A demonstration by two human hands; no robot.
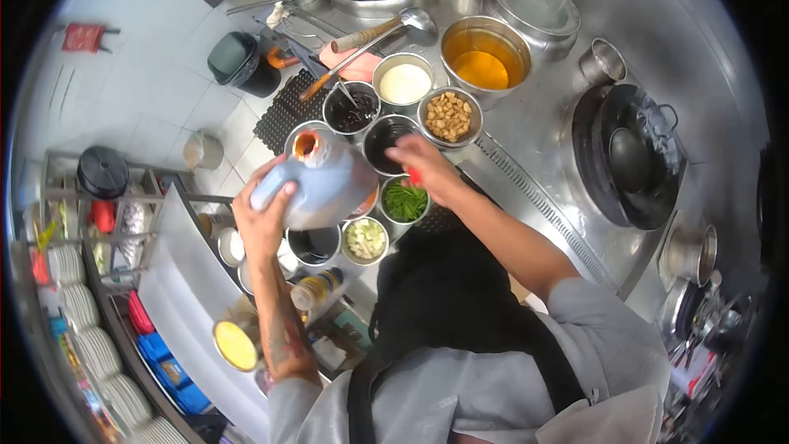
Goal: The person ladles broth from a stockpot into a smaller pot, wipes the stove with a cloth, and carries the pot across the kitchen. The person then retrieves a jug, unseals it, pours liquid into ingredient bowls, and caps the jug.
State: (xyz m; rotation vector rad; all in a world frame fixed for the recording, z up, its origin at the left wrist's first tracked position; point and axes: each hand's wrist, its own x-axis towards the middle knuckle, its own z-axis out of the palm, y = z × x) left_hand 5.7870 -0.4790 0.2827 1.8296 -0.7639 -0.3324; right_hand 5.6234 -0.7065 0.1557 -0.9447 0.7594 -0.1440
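My left hand is closed round the handle of a large pale plastic jug. The jug is tilted, and its uncapped mouth, stained reddish brown, faces up and away from me. Just right of it, my right hand is closed, with a small red cap at its fingers. Under that hand stands a metal container of dark liquid. Chopped greens fill a bowl below it, and pale chopped pieces fill another nearer me. The jug hides part of a container behind it.
Brown cubes, a white substance and a pot of orange oil stand beyond my hands. Ladles lie across the counter. A wok sits at right; a plate rack is at left.
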